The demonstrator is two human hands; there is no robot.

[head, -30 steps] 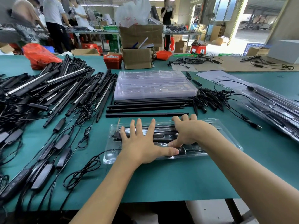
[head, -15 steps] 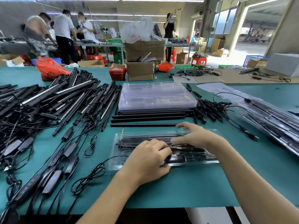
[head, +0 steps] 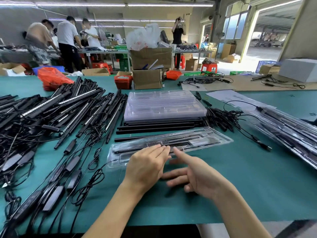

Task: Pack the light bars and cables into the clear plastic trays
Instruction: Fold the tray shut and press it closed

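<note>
A clear plastic tray [head: 202, 140] with black light bars and a cable inside lies closed on the green table [head: 257, 186], slanting up to the right. My left hand [head: 145, 167] lies flat with straight fingers on the tray's near edge. My right hand [head: 197, 177] hovers open just in front of the tray, fingers spread and pointing left, holding nothing. Loose black light bars [head: 72, 107] with cables and inline controllers [head: 51, 198] are heaped on the left. A stack of empty clear trays [head: 163, 105] rests on several black bars [head: 154, 127] behind the packed tray.
Packed trays [head: 288, 127] lie piled at the right. A bundle of short black cables [head: 221, 117] sits beside the tray stack. Cardboard boxes [head: 147, 78], a red bin [head: 123, 81] and an orange bag [head: 51, 78] stand at the far edge. People work at tables behind.
Both hands have come off the top of the tray; the left now rests on its near edge and the right has drawn back, open. The tray now lies slanted and farther away.
</note>
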